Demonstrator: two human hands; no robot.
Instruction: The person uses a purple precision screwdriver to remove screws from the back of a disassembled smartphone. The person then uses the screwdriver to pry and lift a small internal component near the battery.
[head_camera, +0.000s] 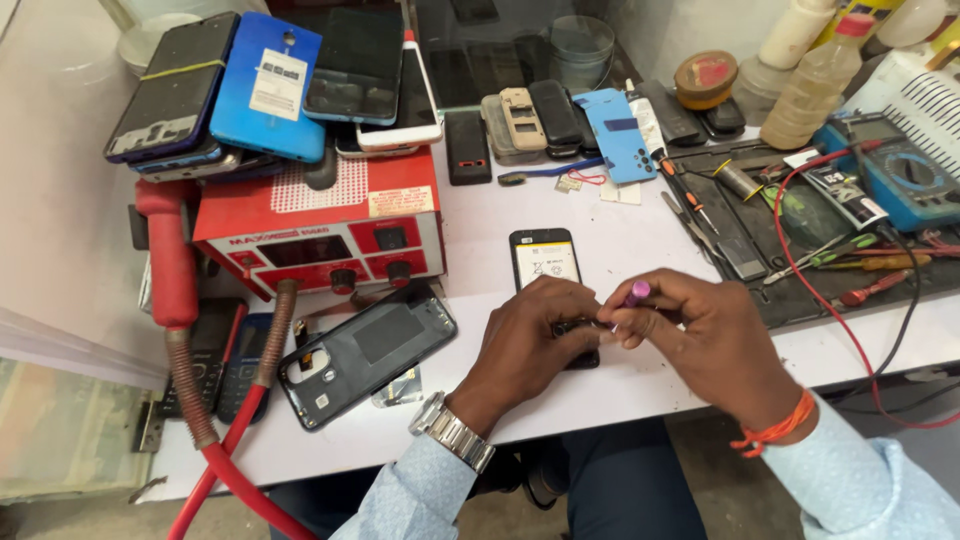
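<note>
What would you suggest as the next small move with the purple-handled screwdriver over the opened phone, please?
Probably turn the screwdriver in place: the right hand pinches it tip-down over the phone's lower end, while the left hand steadies that end on the table.

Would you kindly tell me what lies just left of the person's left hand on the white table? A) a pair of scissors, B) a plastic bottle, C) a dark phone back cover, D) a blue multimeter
C: the dark phone back cover lies flat on the table, just left of the left hand.
</note>
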